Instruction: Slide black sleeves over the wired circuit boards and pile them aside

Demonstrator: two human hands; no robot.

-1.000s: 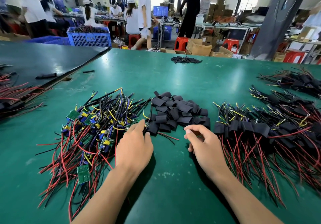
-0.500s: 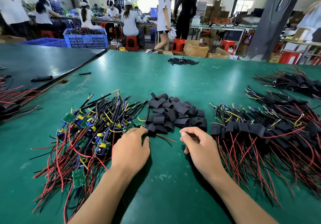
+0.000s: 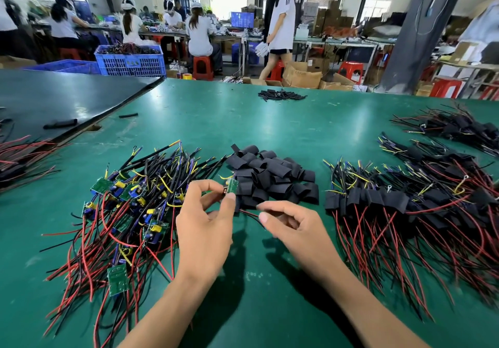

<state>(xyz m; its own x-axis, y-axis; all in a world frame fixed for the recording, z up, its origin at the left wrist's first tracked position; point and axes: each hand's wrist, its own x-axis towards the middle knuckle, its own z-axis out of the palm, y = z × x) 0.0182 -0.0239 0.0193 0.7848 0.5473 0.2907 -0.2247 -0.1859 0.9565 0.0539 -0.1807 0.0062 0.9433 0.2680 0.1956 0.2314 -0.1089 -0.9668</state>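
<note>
My left hand pinches a small green circuit board between thumb and fingers, lifted just in front of the heap of black sleeves. Red and black wires trail from that board under my right hand, whose fingers are curled; whether they pinch a wire I cannot tell. A tangle of bare wired boards lies to the left. On the right sits the pile of sleeved boards with red wires fanning toward me.
The green table carries more sleeved bundles at far right, a small heap of black tubing at the back, and a dark board at left. Workers, blue crates and red stools lie beyond the table.
My left hand rose from the table and now holds a green board pulled from the left tangle. My right hand lifted and turned slightly. A person in the background walked right.
</note>
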